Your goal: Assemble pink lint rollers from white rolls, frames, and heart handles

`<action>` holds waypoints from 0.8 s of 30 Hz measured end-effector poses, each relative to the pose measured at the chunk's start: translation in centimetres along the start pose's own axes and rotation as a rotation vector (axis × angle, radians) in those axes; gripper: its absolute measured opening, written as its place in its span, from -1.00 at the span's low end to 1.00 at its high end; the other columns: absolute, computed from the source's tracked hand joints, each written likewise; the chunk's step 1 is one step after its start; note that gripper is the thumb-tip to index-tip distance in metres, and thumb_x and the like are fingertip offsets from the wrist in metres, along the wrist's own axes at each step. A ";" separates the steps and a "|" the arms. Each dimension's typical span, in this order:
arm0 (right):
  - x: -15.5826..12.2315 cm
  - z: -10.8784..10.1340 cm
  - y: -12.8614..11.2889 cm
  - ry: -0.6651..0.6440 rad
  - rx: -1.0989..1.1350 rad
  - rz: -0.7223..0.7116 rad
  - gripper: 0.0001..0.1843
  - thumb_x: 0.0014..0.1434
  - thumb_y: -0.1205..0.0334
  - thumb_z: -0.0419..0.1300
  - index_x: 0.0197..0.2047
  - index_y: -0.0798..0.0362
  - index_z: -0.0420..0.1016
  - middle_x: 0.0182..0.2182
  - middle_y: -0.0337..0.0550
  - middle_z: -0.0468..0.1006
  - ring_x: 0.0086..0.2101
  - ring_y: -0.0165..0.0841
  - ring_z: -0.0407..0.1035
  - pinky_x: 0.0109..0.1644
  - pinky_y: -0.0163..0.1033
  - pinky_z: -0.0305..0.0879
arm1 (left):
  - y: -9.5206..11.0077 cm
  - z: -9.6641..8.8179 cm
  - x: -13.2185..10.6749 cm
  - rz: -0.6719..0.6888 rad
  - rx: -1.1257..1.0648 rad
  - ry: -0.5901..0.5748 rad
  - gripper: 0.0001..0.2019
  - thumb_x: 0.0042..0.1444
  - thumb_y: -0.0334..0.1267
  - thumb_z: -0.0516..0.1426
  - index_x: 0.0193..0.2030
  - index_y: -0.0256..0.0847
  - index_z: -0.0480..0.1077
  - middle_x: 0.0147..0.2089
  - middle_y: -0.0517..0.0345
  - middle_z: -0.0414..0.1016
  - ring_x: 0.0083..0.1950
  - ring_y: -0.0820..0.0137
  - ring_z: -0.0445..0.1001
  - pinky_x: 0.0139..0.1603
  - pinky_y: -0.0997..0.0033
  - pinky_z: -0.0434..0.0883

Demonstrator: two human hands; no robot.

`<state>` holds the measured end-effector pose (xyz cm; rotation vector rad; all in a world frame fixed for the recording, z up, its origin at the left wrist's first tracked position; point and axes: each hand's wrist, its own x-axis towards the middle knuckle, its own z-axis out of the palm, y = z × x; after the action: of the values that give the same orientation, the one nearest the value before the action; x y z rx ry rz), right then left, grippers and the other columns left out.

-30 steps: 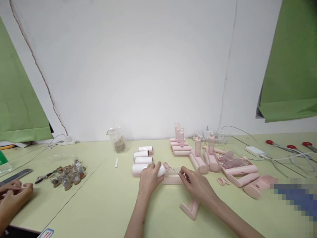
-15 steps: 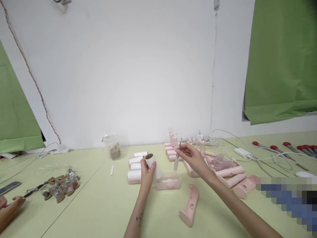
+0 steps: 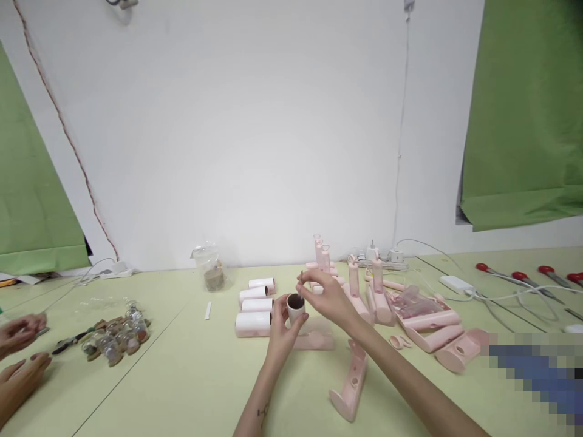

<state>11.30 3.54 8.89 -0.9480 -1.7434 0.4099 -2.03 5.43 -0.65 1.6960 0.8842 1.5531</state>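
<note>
Pale green tabletop [image 3: 182, 364] under a white wall [image 3: 255, 133], and I've got the left hand [image 3: 281, 337] raised above it, fingers wrapped round a small white roll [image 3: 296, 308] with its dark open end tipped toward me. The right hand [image 3: 331, 298] is just beside, pinching a thin metal tool [image 3: 301, 278] right over that opening. More white rolls [image 3: 254, 309] lie behind on the left, a pink bracket [image 3: 350, 382] nearer me. Far left, another person's hands [image 3: 22, 373] work.
</note>
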 end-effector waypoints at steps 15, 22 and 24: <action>-0.5 -3.4 -2.6 -0.082 -0.153 0.072 -0.71 0.21 0.12 -0.13 -0.28 0.01 0.36 -0.01 -0.10 0.35 -0.03 -0.27 0.24 -0.03 -0.13 0.16 | 1.2 0.0 -0.1 0.089 0.215 0.015 -0.59 0.00 -0.23 0.12 0.01 -0.15 0.13 0.03 0.05 0.25 0.09 0.28 0.23 0.08 0.26 0.18; -1.2 -6.5 -5.9 0.410 0.283 -0.148 -0.69 0.27 0.15 -0.20 -0.33 0.01 0.29 -0.40 -0.21 0.42 -0.28 -0.35 0.36 -0.11 -0.13 0.23 | 3.2 0.5 0.8 0.168 0.806 -0.419 -0.52 0.06 -0.15 0.04 0.15 -0.04 0.08 -0.07 0.06 0.31 -0.02 0.22 0.26 -0.04 0.17 0.24; -1.5 -6.3 -6.2 0.416 0.282 -0.183 -0.69 0.27 0.15 -0.19 -0.35 0.02 0.29 -0.43 -0.21 0.41 -0.33 -0.35 0.35 -0.15 -0.13 0.23 | 2.9 1.2 0.4 0.156 0.932 -0.532 -0.49 -0.02 -0.04 0.09 0.10 -0.05 0.17 -0.07 0.02 0.30 -0.03 0.16 0.25 -0.07 0.13 0.26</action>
<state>14.71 -2.54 14.50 -0.6126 -1.3362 0.3032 -0.68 4.12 1.92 2.6963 1.2923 0.6733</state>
